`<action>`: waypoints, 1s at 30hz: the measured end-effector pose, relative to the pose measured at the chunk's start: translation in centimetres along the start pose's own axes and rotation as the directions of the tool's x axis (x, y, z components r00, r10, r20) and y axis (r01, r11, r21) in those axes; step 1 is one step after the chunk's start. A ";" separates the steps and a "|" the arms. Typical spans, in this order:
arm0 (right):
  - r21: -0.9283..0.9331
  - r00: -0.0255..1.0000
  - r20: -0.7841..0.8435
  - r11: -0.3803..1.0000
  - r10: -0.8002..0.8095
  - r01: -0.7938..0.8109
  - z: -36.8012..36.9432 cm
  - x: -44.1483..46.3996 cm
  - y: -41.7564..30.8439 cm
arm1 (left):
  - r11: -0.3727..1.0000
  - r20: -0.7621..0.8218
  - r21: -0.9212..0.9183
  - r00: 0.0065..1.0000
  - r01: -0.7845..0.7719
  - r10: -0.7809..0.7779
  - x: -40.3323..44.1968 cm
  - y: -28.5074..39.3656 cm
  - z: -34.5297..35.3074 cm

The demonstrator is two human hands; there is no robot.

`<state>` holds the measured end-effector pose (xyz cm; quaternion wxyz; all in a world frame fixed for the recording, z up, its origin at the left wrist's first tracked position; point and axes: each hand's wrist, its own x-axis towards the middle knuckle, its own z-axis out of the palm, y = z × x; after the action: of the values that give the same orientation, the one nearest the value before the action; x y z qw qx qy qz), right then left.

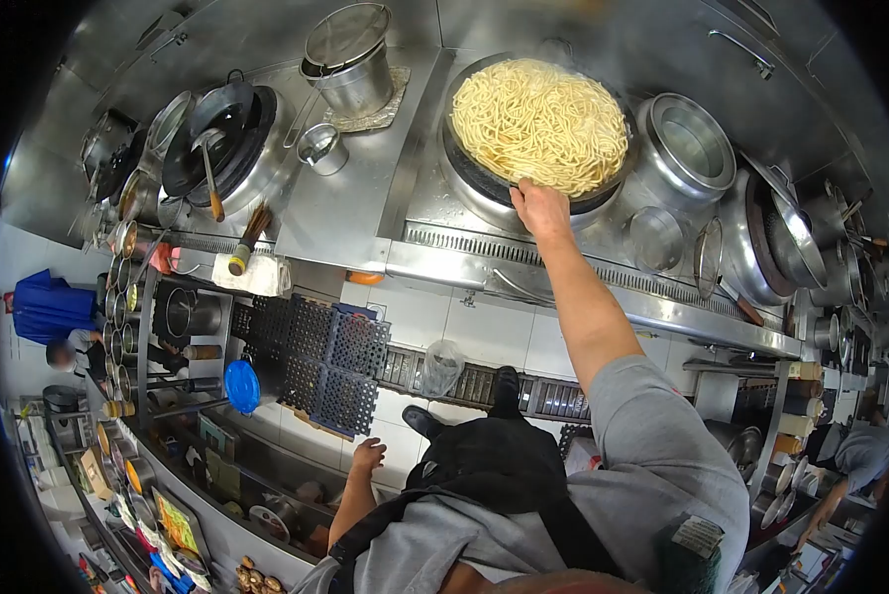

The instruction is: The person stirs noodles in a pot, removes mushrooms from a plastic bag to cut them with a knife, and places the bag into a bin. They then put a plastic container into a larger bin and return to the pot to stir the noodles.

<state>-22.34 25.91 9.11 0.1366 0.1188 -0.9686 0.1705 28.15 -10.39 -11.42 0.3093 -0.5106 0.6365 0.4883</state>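
Observation:
A big heap of pale yellow noodles (pixel 538 124) fills a dark wok (pixel 461 163) on the steel range. At the wok's near edge, my right hand (pixel 541 206) is closed around its rim or a short handle; the fingers hide which. My right arm is stretched out toward the stove. Low beside my body hangs my left hand (pixel 368 453), empty, its fingers loosely bent and apart, above the floor and away from the cookware.
Right of the wok stand steel pots (pixel 687 147) and a strainer (pixel 709 257). To the left are a tall pot (pixel 355 89), a small pot (pixel 322 148), a brush (pixel 251 241) and another wok (pixel 207 148) with a ladle (pixel 209 170). Other people are at both sides.

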 end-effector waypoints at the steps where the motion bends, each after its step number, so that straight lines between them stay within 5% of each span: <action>1: -0.001 1.000 -0.003 1.000 -0.001 0.001 0.0 0.0 0.0 | 1.000 0.000 -0.001 1.000 -0.003 0.003 -0.3 -0.3 0.0; 7: 0.001 1.000 0.024 1.000 -0.001 0.001 -0.5 0.1 -0.1 | 0.994 0.034 0.005 0.994 0.106 -0.106 -0.2 -4.4 -0.8; 21: 0.069 0.994 0.076 0.994 0.078 -0.083 -2.2 -0.8 -0.8 | 0.996 -0.009 -0.076 0.998 0.056 -0.057 -1.8 -5.9 -1.8; 23: 0.218 0.898 -0.438 0.964 -0.044 0.153 -3.2 -3.4 -1.7 | 0.996 -0.017 -0.071 0.998 0.055 -0.056 -1.8 -6.4 -1.9; 25: 0.369 0.857 -0.516 0.901 -0.007 0.229 -4.2 -7.4 -2.9 | 0.994 0.024 -0.101 0.999 0.049 -0.047 -1.5 -6.8 -2.1; 28: 0.577 0.990 -0.122 0.816 0.072 0.012 -1.0 -18.1 -3.4 | 0.999 -0.007 -0.016 0.999 0.049 -0.049 -1.6 -6.1 -1.8; 29: 0.633 0.966 0.214 0.733 0.146 -0.251 -0.6 -22.6 -4.2 | 0.998 0.006 -0.003 0.998 0.056 -0.056 -1.2 -6.0 -1.8; 30: 0.544 0.932 0.360 0.806 0.028 -0.234 2.2 -27.4 -3.6 | 0.998 0.019 0.005 0.998 0.064 -0.064 -0.7 -6.3 -1.9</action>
<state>3.78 26.87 -0.17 -0.0849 0.1135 -0.8853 0.4429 34.57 -11.95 -12.12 0.3321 -0.5254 0.6178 0.4817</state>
